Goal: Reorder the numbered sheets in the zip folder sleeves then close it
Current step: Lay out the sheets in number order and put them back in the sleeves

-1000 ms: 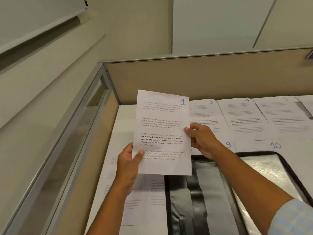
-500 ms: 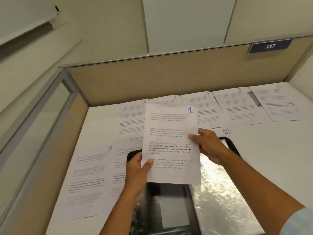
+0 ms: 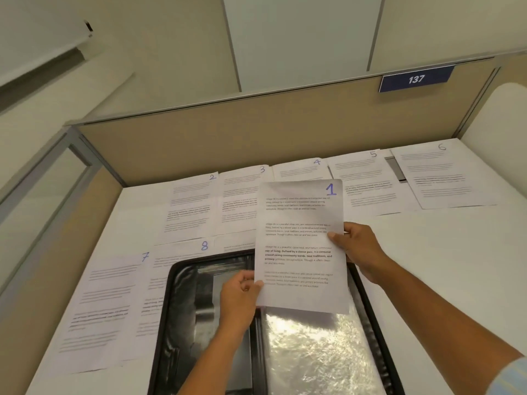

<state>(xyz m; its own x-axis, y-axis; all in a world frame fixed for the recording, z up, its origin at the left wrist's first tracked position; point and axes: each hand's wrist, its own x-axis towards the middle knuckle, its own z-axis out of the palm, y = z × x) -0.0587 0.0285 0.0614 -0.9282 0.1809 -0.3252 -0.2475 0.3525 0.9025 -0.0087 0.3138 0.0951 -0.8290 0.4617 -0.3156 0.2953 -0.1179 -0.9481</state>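
Head view. Eight white printed paper sheets show blue handwritten numbers. Sheet 1 (image 3: 302,246) is held above the open black zip folder (image 3: 182,309), over its one glossy, crinkled clear plastic sleeve (image 3: 319,352). The left hand (image 3: 238,300) pinches its lower left edge; the right hand (image 3: 359,252) grips its right edge. Sheet 2 (image 3: 191,206), sheet 3 (image 3: 239,201), sheet 4 (image 3: 299,169), sheet 5 (image 3: 368,181) and sheet 6 (image 3: 439,175) line the far side of the white desk (image 3: 427,266); sheet 7 (image 3: 105,309) and sheet 8 (image 3: 171,260) lie nearer, left. One blue plate (image 3: 416,79) reads "137".

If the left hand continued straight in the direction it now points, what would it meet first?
The left hand pinches sheet 1 at its lower left edge, so that comes first. Past it, probably the sheets lying beyond the zip folder, near sheet 3 or sheet 4; depth is unclear.
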